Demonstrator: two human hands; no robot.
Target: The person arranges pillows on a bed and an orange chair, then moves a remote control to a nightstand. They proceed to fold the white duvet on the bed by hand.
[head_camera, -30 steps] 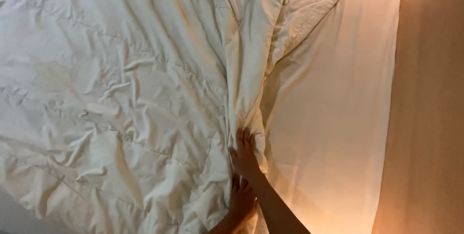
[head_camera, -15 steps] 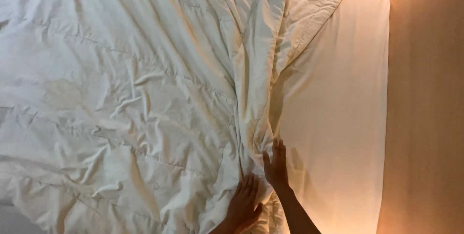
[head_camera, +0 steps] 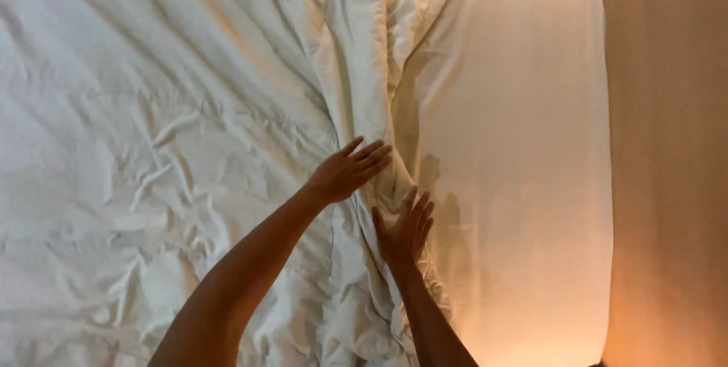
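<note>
Both flat and open, holding nothing: left hand [head_camera: 349, 171] and right hand [head_camera: 406, 229] pressed on the crumpled white duvet [head_camera: 189, 147] ridge, smooth sheet [head_camera: 516, 147] right.

Bedroom: rumpled white duvet [head_camera: 174, 147] over smooth bedsheet [head_camera: 523, 185].

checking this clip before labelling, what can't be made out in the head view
- Whether the left hand or right hand pinches the white duvet: palms face down, hiding the fingers' undersides.
- The duvet's far and left edges: cut off by the frame.
- The smooth sheet under the duvet's fold: covered.
- The wooden surface at right: blurred by glare.
</note>
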